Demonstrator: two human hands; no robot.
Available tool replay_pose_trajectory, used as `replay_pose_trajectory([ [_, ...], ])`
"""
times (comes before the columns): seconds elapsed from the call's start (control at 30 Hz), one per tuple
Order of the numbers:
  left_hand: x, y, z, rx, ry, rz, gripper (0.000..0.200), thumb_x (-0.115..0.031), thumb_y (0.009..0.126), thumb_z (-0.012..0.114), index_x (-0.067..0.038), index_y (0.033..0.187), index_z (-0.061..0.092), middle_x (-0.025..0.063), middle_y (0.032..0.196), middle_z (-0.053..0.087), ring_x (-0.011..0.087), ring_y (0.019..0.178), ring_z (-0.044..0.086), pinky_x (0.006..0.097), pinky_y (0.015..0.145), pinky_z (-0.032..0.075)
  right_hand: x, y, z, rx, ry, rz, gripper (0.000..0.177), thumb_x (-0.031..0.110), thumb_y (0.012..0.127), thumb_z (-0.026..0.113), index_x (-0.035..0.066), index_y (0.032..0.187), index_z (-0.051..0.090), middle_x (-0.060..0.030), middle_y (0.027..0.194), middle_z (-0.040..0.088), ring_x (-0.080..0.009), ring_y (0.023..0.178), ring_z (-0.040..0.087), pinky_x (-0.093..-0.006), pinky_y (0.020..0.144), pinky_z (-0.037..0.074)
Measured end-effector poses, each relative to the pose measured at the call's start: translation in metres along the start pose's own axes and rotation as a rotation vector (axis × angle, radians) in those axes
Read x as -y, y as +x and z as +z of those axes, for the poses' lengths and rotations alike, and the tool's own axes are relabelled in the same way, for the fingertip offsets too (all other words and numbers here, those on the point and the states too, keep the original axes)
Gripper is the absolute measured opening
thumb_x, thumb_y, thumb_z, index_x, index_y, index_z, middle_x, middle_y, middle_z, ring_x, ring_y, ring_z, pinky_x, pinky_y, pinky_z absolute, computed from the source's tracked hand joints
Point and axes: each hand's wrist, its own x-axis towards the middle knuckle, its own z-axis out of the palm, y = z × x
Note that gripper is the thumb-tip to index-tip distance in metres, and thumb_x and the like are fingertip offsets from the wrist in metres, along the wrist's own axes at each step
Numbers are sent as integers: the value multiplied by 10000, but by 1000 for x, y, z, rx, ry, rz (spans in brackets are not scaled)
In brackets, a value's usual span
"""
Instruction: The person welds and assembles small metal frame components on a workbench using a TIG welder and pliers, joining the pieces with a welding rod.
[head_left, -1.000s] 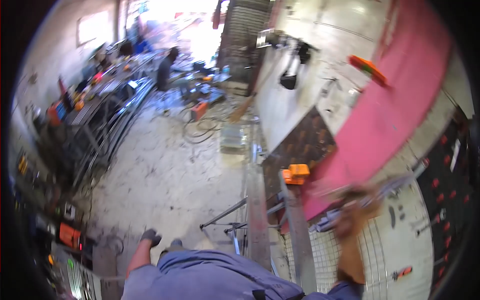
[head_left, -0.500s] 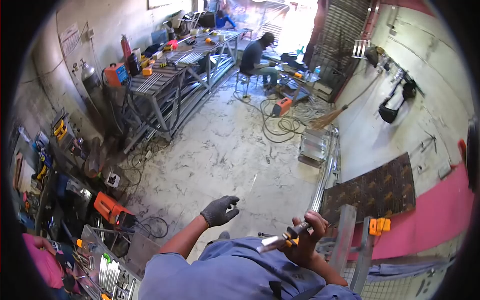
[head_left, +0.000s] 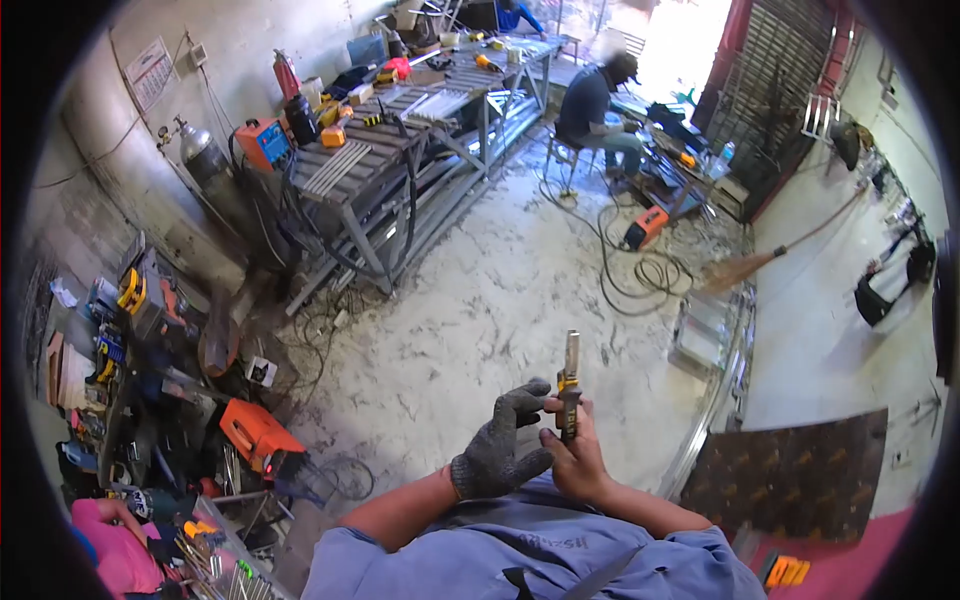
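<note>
Upright in my right hand (head_left: 583, 462) is a hand tool with a black-and-yellow grip (head_left: 569, 400) and a narrow metal tip pointing away from me. My right fingers and thumb are wrapped around its grip, which carries lettering. My left hand (head_left: 503, 445), in a dark grey knitted glove, is just left of the tool. Its fingers are curved and apart from the thumb, with the fingertips close to the grip. Both hands are in front of my blue shirt (head_left: 600, 545), above the pale floor.
A long metal workbench (head_left: 400, 125) with tools runs along the left wall. An orange machine (head_left: 258, 435) stands at lower left, near a person in pink (head_left: 115, 550). Ahead, a seated person (head_left: 592, 110) works beside cables (head_left: 640, 275) on the floor. A broom (head_left: 745, 268) leans right.
My right hand has brought the tool from the right to the front of me and turned it upright. My left hand has moved right, close to it. The view has shifted left.
</note>
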Motion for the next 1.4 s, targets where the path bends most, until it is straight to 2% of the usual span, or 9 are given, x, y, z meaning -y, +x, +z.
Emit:
replay_pose_trajectory([
  [0.2,26,192,-50,-184,-4,-176,615,-143,1029,804,-37,1542,483,178,1553,549,254,1472,562,435,1256,447,-58,200,-29,124,-187,-212,745,65,945,720,17,1620,408,-295,1563,441,-517,1487,367,-633,1166,360],
  [0.3,36,279,-82,-195,227,-25,533,-57,1016,788,-31,1493,551,141,1504,594,232,1426,596,411,1214,474,-61,297,-59,270,-221,-281,806,94,948,725,6,1662,362,-273,1632,419,-514,1516,334,-636,1169,353],
  [0.43,56,375,-118,-282,278,-15,455,-88,1024,801,-28,1437,622,139,1437,644,220,1363,628,396,1145,524,-68,410,-97,436,-300,-388,736,110,923,807,1,1560,456,-298,1618,419,-544,1484,378,-621,1209,366],
  [0.7,199,517,-211,-432,-664,-495,459,-81,1007,697,-35,1455,607,103,1329,711,220,1205,719,401,1098,578,-134,588,-150,571,-439,-298,491,190,986,799,69,1433,634,-225,1537,595,-411,1339,636,-563,1187,417],
  [0.93,300,693,-346,-439,-1145,-453,505,-28,921,634,-77,1423,620,132,1273,734,315,1154,753,495,1102,601,-194,793,-200,398,-579,-64,464,94,932,848,68,1373,705,-180,1495,671,-427,1367,629,-498,1160,515],
  [1.0,325,744,-395,-540,-1016,-449,504,-17,926,639,-95,1422,614,121,1229,734,323,1052,769,495,1004,640,-194,857,-212,357,-587,2,458,68,928,845,52,1364,705,-185,1468,687,-420,1364,648,-487,1155,526],
  [1.13,374,830,-538,-848,373,-346,205,-169,1025,678,-33,1178,685,163,1031,746,310,898,747,431,782,585,-210,971,-229,321,-591,-44,451,-4,918,819,26,1354,707,-191,1404,712,-409,1324,682,-470,1119,552],
  [1.27,414,870,-725,-1161,1260,-341,279,-239,1002,739,15,1100,680,313,1018,709,472,949,699,548,840,542,-228,1066,-234,323,-593,-54,432,-7,923,809,10,1342,705,-217,1408,707,-432,1313,684,-473,1113,551],
  [1.4,453,872,-857,-1383,1285,-549,259,-174,1012,708,33,1165,676,321,1100,747,530,1039,717,591,884,556,-260,1175,-233,414,-594,-79,463,-30,900,795,6,1352,701,-203,1436,699,-428,1325,679,-468,1134,539],
])
